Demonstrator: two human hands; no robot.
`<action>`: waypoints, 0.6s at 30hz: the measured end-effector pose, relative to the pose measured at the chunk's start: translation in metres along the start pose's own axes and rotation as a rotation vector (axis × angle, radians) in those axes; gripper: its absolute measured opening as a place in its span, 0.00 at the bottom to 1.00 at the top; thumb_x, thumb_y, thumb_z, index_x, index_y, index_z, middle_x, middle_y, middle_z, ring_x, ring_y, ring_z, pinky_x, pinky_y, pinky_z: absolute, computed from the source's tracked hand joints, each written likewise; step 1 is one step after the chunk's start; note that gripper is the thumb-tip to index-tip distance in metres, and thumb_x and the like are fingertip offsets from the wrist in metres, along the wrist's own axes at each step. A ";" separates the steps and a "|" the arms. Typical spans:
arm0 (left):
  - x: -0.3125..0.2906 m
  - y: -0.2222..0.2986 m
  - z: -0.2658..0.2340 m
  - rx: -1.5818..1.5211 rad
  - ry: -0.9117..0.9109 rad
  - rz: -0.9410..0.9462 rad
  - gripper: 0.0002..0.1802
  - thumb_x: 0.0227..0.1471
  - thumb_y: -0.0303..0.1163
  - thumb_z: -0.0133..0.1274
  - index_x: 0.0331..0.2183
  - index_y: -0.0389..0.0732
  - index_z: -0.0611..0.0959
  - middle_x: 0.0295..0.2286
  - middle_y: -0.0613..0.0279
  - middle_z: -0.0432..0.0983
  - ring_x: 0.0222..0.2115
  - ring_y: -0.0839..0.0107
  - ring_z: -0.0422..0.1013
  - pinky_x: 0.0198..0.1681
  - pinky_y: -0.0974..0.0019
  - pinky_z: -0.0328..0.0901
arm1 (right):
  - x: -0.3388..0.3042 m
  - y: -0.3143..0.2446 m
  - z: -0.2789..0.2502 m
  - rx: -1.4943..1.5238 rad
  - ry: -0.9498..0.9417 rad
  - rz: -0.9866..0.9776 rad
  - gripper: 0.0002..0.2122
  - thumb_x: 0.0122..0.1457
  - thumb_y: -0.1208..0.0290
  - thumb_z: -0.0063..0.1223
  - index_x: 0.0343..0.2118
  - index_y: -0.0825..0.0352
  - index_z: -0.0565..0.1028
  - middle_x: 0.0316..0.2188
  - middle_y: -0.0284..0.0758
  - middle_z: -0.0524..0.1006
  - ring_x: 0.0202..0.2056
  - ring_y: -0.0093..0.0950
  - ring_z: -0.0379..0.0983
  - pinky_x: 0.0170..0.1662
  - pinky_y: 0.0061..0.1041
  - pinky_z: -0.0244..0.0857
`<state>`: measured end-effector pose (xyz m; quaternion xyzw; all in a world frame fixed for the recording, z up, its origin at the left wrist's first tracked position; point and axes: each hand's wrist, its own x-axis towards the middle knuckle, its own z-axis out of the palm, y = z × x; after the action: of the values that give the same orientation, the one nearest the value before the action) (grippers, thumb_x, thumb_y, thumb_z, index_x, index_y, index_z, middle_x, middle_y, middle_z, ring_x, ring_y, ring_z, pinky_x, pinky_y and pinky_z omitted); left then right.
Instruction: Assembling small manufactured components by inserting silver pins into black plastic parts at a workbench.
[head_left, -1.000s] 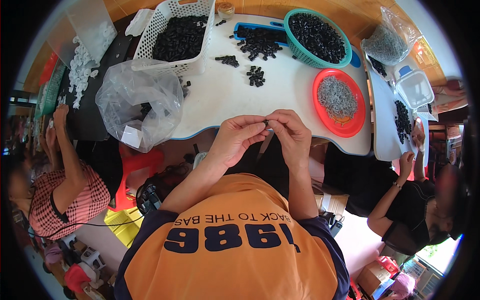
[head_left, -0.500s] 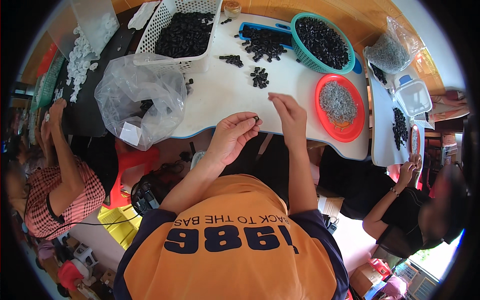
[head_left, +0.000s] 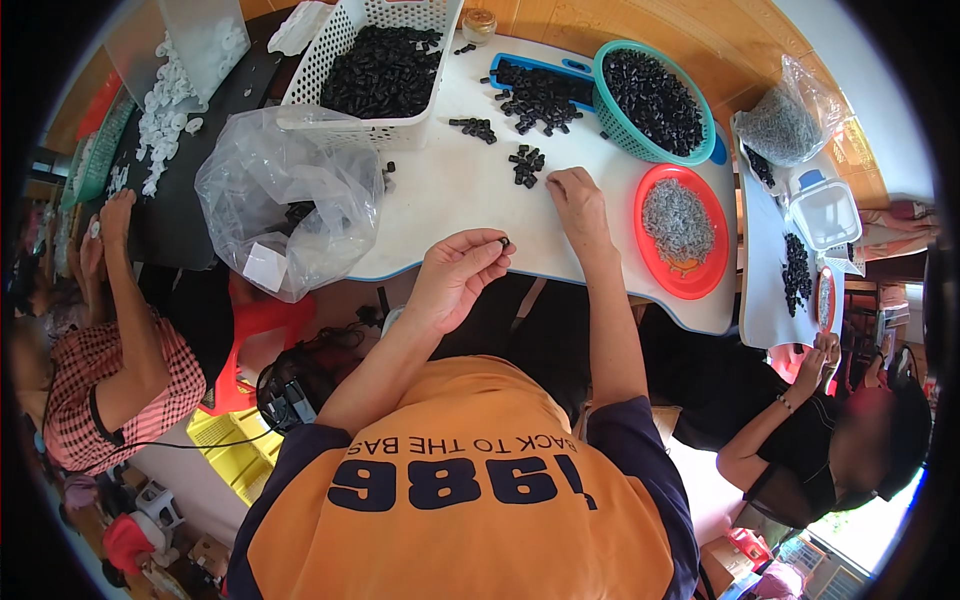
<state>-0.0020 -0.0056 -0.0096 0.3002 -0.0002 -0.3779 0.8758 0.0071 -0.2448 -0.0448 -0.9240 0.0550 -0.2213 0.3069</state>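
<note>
Black piece (head_left: 505,243), pinched by left hand (head_left: 455,280) at the fingertips, apparently for visibility. Rightward of that pinch: right hand (head_left: 580,207), fingers curled, gap and contents indiscernible; just beyond, small black pile (head_left: 526,165), presumably within easy reach.

Piece cluster (head_left: 525,165) left of plate (head_left: 698,284)

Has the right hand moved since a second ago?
Yes: the right hand has moved forward over the white table, closer to the nearest small pile of black pieces.
</note>
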 end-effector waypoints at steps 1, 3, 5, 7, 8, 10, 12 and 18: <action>0.000 0.000 0.001 0.005 -0.001 0.000 0.09 0.56 0.22 0.53 0.40 0.33 0.80 0.35 0.55 0.79 0.35 0.72 0.75 0.42 0.71 0.72 | -0.003 -0.002 -0.002 -0.015 0.012 0.024 0.06 0.53 0.79 0.57 0.34 0.71 0.77 0.32 0.43 0.75 0.30 0.39 0.75 0.35 0.33 0.70; -0.001 0.000 0.002 0.009 -0.004 0.004 0.09 0.56 0.22 0.53 0.40 0.34 0.80 0.35 0.55 0.79 0.35 0.72 0.75 0.41 0.71 0.72 | -0.009 -0.008 -0.006 0.003 0.037 0.068 0.06 0.53 0.79 0.56 0.34 0.71 0.77 0.31 0.42 0.76 0.28 0.34 0.75 0.33 0.29 0.70; -0.001 0.000 0.003 0.017 -0.004 0.001 0.09 0.56 0.22 0.53 0.40 0.34 0.80 0.35 0.55 0.79 0.34 0.72 0.75 0.41 0.72 0.72 | -0.017 -0.020 -0.014 0.113 0.064 0.196 0.05 0.53 0.80 0.57 0.33 0.71 0.77 0.30 0.38 0.76 0.27 0.28 0.74 0.32 0.25 0.68; -0.002 0.000 0.004 0.026 0.014 -0.001 0.09 0.56 0.23 0.53 0.40 0.34 0.80 0.34 0.56 0.79 0.34 0.73 0.75 0.41 0.72 0.72 | -0.027 -0.037 -0.021 0.325 0.082 0.391 0.04 0.54 0.81 0.57 0.32 0.70 0.77 0.29 0.32 0.77 0.27 0.19 0.71 0.31 0.20 0.65; -0.002 -0.001 0.005 0.025 0.006 -0.001 0.09 0.56 0.23 0.53 0.40 0.34 0.80 0.34 0.56 0.79 0.34 0.73 0.75 0.41 0.72 0.72 | -0.033 -0.046 -0.025 0.469 0.085 0.421 0.04 0.54 0.82 0.57 0.33 0.70 0.77 0.29 0.31 0.77 0.28 0.18 0.71 0.32 0.19 0.64; -0.002 -0.001 0.006 0.033 -0.002 -0.001 0.09 0.56 0.23 0.53 0.40 0.34 0.80 0.34 0.56 0.79 0.33 0.73 0.75 0.40 0.72 0.72 | -0.045 -0.064 -0.033 0.781 0.087 0.445 0.06 0.54 0.84 0.57 0.34 0.70 0.78 0.31 0.28 0.76 0.30 0.16 0.70 0.34 0.17 0.63; -0.002 -0.001 0.008 0.038 -0.017 0.016 0.09 0.55 0.24 0.55 0.40 0.34 0.80 0.34 0.57 0.79 0.34 0.74 0.75 0.40 0.72 0.71 | -0.055 -0.080 -0.040 0.930 0.068 0.424 0.06 0.54 0.84 0.57 0.34 0.70 0.79 0.31 0.28 0.77 0.31 0.15 0.70 0.35 0.15 0.63; -0.006 -0.002 0.014 0.110 -0.048 0.013 0.10 0.55 0.25 0.56 0.40 0.34 0.81 0.34 0.58 0.79 0.33 0.74 0.75 0.40 0.72 0.71 | -0.071 -0.109 -0.051 0.996 0.038 0.282 0.07 0.54 0.84 0.57 0.35 0.70 0.80 0.35 0.30 0.77 0.34 0.17 0.71 0.38 0.16 0.64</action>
<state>-0.0108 -0.0101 0.0025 0.3387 -0.0441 -0.3789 0.8601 -0.0834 -0.1681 0.0294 -0.6453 0.0727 -0.1940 0.7353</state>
